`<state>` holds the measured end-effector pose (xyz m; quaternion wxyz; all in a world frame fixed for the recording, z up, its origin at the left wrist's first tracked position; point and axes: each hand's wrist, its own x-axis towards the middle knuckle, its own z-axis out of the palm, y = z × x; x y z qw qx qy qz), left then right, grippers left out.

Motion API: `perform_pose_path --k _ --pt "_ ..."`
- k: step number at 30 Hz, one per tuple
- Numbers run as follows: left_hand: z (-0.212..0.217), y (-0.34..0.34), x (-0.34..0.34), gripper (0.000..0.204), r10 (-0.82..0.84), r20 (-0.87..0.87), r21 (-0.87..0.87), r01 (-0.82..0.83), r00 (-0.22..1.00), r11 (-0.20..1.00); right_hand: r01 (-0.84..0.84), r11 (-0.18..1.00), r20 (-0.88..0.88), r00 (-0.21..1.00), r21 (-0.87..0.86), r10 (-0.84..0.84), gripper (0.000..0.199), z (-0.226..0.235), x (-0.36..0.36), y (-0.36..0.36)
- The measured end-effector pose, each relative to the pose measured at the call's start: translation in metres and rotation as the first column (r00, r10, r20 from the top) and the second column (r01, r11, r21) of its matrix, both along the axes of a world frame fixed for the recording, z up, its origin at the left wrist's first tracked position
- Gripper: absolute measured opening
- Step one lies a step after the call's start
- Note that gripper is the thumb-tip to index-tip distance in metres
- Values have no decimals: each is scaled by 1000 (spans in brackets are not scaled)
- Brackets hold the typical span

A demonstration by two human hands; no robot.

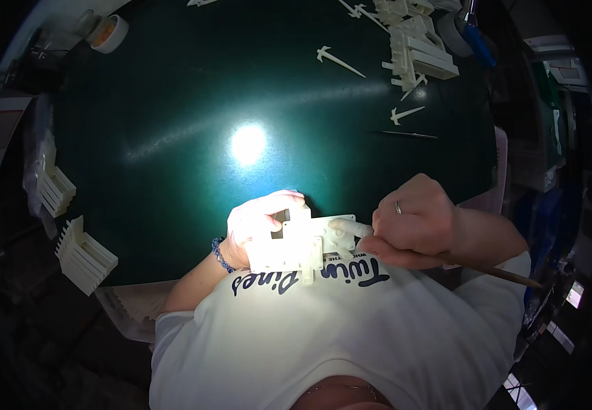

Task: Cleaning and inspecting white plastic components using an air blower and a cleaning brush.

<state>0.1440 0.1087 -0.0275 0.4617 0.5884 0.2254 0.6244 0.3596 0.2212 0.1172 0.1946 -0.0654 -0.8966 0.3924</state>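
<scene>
My left hand is closed around the edge of an off-white plastic part with flat plates and small holes, held close in front of my shirt. Strong light washes out much of the part's detail. My right hand is closed around a thin brown stick, whose tail pokes out behind the hand to the right. In line with the stick, a whitish rounded piece lies against the part's right plate. I cannot tell whether it is the stick's head or a covered finger.
On the dark green table lie comb-like off-white parts at the left. A pile of off-white parts, loose slender pieces and a thin metal tool lie at the right. A jar stands far left.
</scene>
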Motion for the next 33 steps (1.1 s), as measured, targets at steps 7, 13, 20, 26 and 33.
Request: perform_pose_path --k 7,13,20,26,33 --pt "1 -2 -1 41 -1 -4 -34 1 1000 999 -13 999 -3 1000 -43 13 32 6 -2 4" --pt "4 0 1 40 27 -45 13 -26 999 1000 38 998 -177 983 -53 -47 36 -16 -15 -9" --pt "-4 0 0 37 42 -48 51 -40 998 998 46 999 -52 998 -9 -46 38 1 -8 -6" --pt "0 -6 4 27 75 16 -39 -74 997 996 49 994 38 998 -102 -45 36 7 -4 -1" --pt "7 -4 7 28 190 -65 18 -189 980 982 58 998 -178 982 -32 -63 34 -19 -17 -19"
